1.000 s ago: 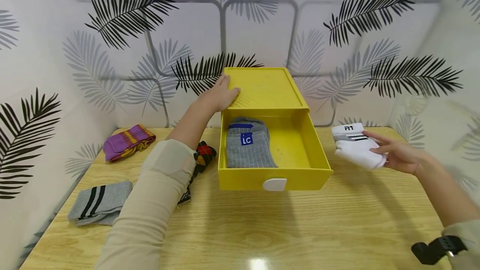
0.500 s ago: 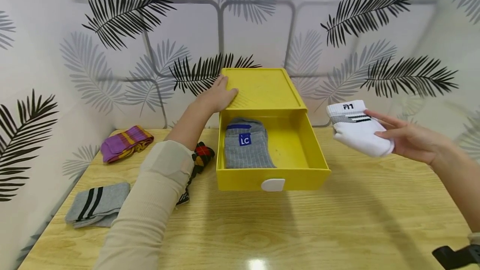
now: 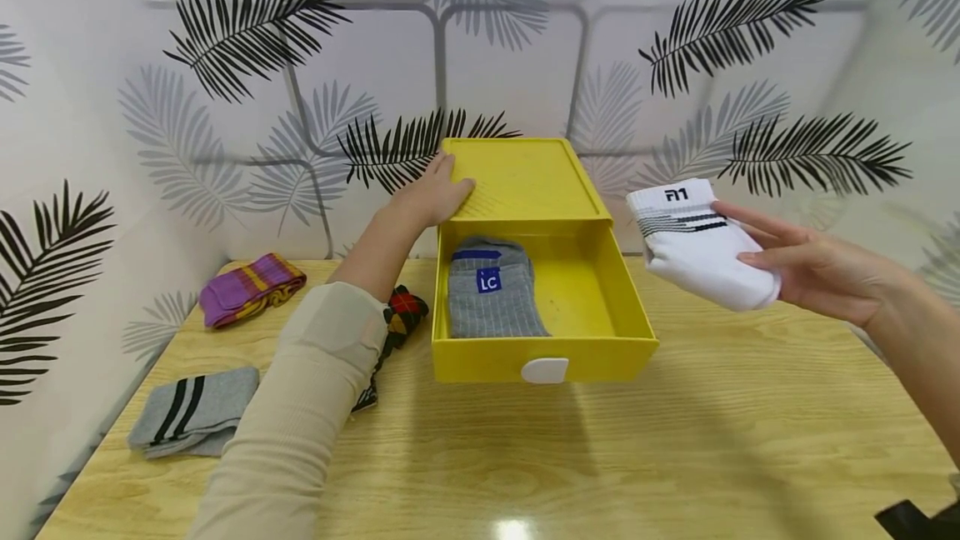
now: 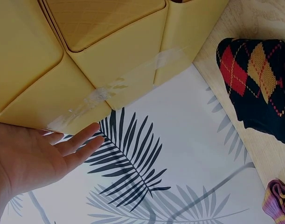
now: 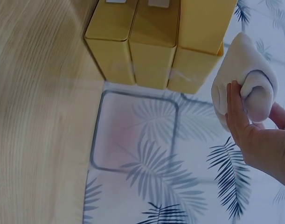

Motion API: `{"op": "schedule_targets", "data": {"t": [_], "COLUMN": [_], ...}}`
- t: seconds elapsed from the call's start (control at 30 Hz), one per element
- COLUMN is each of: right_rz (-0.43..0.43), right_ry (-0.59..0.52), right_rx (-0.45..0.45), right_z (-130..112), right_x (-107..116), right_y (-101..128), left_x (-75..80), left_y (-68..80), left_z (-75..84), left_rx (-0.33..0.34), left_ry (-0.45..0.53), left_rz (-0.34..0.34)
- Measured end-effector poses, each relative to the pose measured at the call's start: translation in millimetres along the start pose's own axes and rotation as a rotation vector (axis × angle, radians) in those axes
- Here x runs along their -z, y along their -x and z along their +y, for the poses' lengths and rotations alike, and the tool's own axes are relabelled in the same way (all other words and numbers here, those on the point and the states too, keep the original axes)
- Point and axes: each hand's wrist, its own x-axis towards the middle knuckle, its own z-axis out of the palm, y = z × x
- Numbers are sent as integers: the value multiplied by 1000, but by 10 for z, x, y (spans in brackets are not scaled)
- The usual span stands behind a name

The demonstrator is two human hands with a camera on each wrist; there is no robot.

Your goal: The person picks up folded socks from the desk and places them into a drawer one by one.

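Note:
My right hand pinches a folded white sock with black stripes in the air, right of the yellow drawer unit. In the right wrist view the folded sock sits between thumb and fingers. My left hand rests at the upper left edge of the unit, thumb on top. Its fingers are fairly straight along the side wall in the left wrist view. The pulled-out top drawer has a white handle. A grey pinstriped sock with a blue LC patch lies in its left half.
On the wooden table, left of the unit, lie a purple and yellow sock, a grey sock with black stripes and a dark argyle sock, partly behind my left forearm. A leaf-patterned wall covering stands behind.
My right hand has lifted the white sock off the table's right side and carried it up, then left toward the drawer. The left hand stays in place.

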Motion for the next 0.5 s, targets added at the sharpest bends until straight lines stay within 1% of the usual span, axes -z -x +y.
{"op": "schedule_targets", "data": {"t": [0.3, 0.5], "right_rz": [-40, -62], "right_ry": [14, -3], "right_rx": [-13, -89], "right_z": [-26, -10], "right_x": [-301, -496], "right_y": [-99, -214], "left_x": [-2, 1], "left_y": [2, -8], "left_z": [-1, -8], "left_rx": [-9, -9], "left_ry": [-1, -2], "left_rz": [2, 1]}}
